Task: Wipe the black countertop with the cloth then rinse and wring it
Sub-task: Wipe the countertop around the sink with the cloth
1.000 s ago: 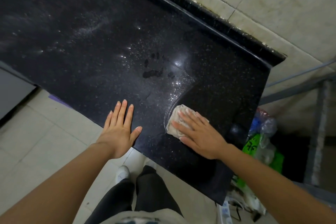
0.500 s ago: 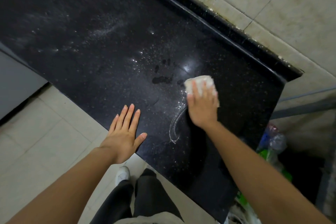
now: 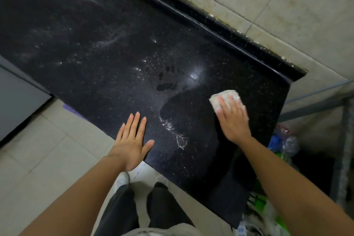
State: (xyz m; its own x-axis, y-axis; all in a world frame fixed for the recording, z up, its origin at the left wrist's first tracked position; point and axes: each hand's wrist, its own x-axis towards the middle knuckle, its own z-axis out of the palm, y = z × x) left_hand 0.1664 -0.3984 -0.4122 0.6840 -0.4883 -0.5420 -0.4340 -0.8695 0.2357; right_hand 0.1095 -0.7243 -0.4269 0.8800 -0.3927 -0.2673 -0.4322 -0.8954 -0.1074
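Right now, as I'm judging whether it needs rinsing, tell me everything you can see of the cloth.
The cloth is a small, off-white, soft-looking piece, folded or bunched into a pad. It lies flat on the black countertop near its right end, pressed down by the right hand, whose straight fingers cover its near half. Only the far edge and left corner show. It is too blurred to tell dirt or wetness.

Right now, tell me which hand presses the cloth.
The right hand, flat on the cloth; the left hand rests bare on the black countertop.
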